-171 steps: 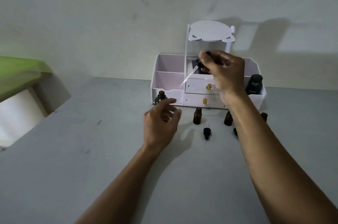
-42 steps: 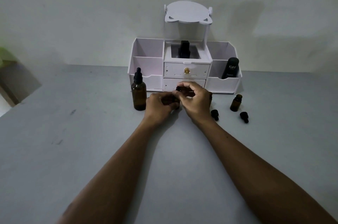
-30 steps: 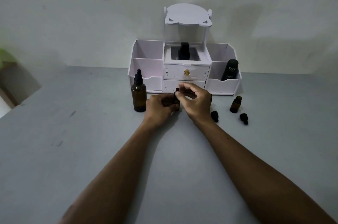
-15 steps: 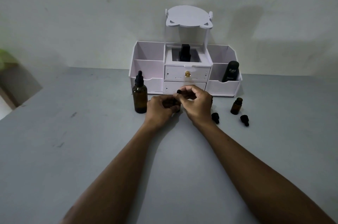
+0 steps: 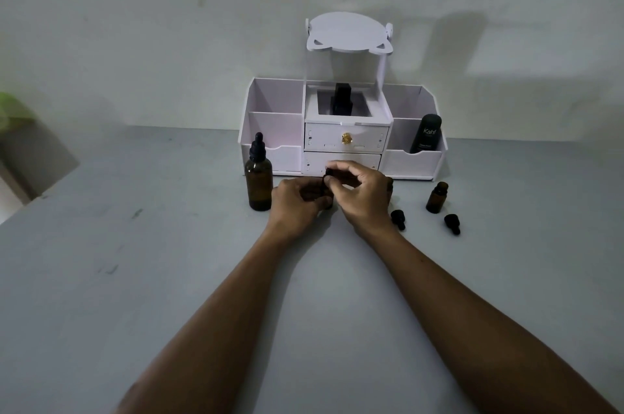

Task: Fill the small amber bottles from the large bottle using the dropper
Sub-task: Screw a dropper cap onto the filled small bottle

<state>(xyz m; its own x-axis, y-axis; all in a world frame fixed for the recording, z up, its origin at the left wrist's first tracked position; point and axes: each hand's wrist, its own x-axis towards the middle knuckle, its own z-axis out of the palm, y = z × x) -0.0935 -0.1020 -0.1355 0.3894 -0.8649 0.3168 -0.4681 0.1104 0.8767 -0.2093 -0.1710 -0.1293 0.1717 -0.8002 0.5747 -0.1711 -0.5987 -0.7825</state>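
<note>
The large amber bottle [image 5: 259,184] stands upright on the grey table with its black dropper cap on. Just right of it, my left hand [image 5: 297,201] grips a small amber bottle [image 5: 322,192], mostly hidden by my fingers. My right hand [image 5: 359,192] pinches the small black cap [image 5: 328,173] at that bottle's top. Another small amber bottle [image 5: 436,197] stands uncapped to the right. Two loose black dropper caps [image 5: 398,218] [image 5: 452,223] lie on the table near it.
A white desk organizer [image 5: 344,143] with two drawers and side bins stands against the wall behind my hands. It holds a black bottle [image 5: 425,138] in the right bin and a dark bottle [image 5: 342,103] in the top middle compartment.
The dropper went back onto the large bottle, which stands left of my hands. Both hands came together on a small bottle; over the last second my right fingers shift slightly at its cap.
</note>
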